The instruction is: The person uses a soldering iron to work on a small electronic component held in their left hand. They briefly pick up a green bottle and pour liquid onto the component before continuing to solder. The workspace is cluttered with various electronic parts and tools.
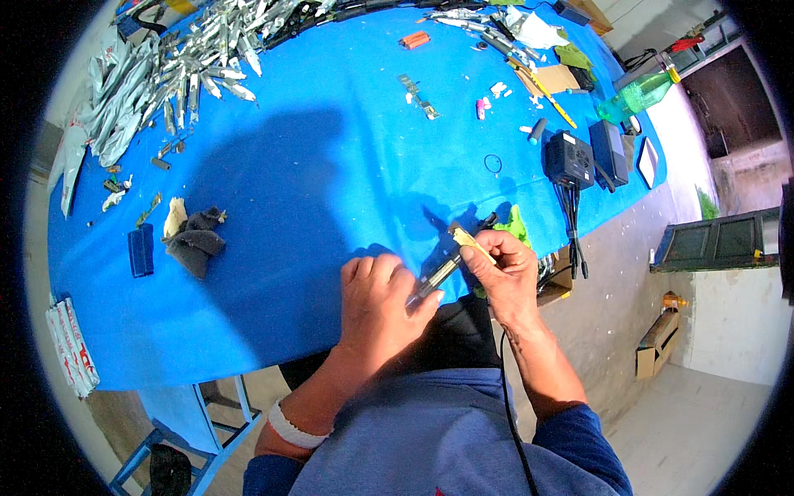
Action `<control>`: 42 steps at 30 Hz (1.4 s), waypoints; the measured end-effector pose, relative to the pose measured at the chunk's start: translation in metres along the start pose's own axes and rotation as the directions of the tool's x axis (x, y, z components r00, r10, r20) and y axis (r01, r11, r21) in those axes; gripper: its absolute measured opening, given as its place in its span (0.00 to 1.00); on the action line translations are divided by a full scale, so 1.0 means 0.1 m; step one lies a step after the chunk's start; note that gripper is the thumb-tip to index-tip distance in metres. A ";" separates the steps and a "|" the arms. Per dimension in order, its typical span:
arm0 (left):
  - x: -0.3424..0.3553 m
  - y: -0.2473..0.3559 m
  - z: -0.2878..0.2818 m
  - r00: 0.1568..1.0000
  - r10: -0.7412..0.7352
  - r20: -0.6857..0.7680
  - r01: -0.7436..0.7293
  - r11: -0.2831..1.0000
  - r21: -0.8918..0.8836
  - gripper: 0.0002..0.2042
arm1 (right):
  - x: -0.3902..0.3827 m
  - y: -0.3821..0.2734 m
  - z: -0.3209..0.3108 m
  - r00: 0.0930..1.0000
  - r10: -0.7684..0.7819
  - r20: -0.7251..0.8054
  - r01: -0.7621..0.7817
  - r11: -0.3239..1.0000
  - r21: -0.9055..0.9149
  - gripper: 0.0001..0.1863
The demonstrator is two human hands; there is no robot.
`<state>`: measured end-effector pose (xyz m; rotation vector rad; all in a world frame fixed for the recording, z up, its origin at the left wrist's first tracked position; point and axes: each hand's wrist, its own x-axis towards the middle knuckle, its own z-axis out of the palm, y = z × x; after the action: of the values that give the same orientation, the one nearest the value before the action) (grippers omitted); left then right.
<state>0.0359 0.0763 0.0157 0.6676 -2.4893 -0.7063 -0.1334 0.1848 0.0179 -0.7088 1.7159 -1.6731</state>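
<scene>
My left hand [376,302] is at the table's near edge, its fingers closed on the lower end of a slim, tube-shaped thing [438,277], grey with a pale metallic stretch. The tube slants up toward my right hand [509,269]. Thumb and fingers of that hand pinch a pale yellow strip [473,245], held against or just over the tube's upper part; I cannot tell if they touch. Beyond the strip a black rod-like end [488,221] shows; whether it belongs to the tube is unclear. A bright green piece of cloth or paper [517,221] lies behind my right hand.
Silvery slim parts [219,54] are heaped at the far left beside grey plastic bags [120,99]. A grey rag [197,244] and dark blue block [141,250] lie left. At right are a black power unit [569,159] with cables and a green bottle [637,95].
</scene>
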 end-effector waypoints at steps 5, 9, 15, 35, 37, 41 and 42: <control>0.01 -0.01 0.00 1.000 0.015 -0.007 -0.015 1.000 -0.013 0.15 | 0.01 0.03 0.01 1.000 0.009 -0.017 -0.007 0.991 0.133 0.04; 0.02 -0.04 -0.03 0.999 0.035 -0.032 -0.038 0.995 -0.088 0.14 | 0.05 0.06 0.02 0.997 -0.081 0.017 0.077 0.985 0.152 0.05; 0.01 -0.12 -0.03 0.999 0.011 -0.036 -0.016 0.988 -0.154 0.13 | 0.09 0.06 0.01 0.992 -0.086 0.088 0.075 0.990 0.116 0.06; -0.01 -0.08 0.03 0.995 0.029 -0.094 -0.038 0.995 -0.095 0.15 | 0.03 -0.15 -0.07 0.988 0.120 0.101 -0.085 0.951 -0.299 0.09; -0.01 -0.09 0.02 0.995 0.043 -0.086 -0.051 0.994 -0.099 0.15 | 0.02 -0.21 -0.06 0.979 0.163 0.124 -0.105 0.919 -0.381 0.11; -0.01 -0.08 0.03 0.995 0.056 -0.083 -0.065 0.991 -0.113 0.15 | 0.05 -0.26 -0.08 0.949 0.230 0.216 -0.121 0.898 -0.422 0.16; -0.01 -0.08 0.03 0.995 0.055 -0.082 -0.064 0.991 -0.115 0.15 | 0.05 -0.24 -0.09 0.956 0.200 0.217 -0.092 0.901 -0.425 0.16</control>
<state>0.0377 0.0720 0.0089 0.5646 -2.3653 -0.7820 -0.1449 0.1860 0.0410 -0.9155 1.8959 -1.0689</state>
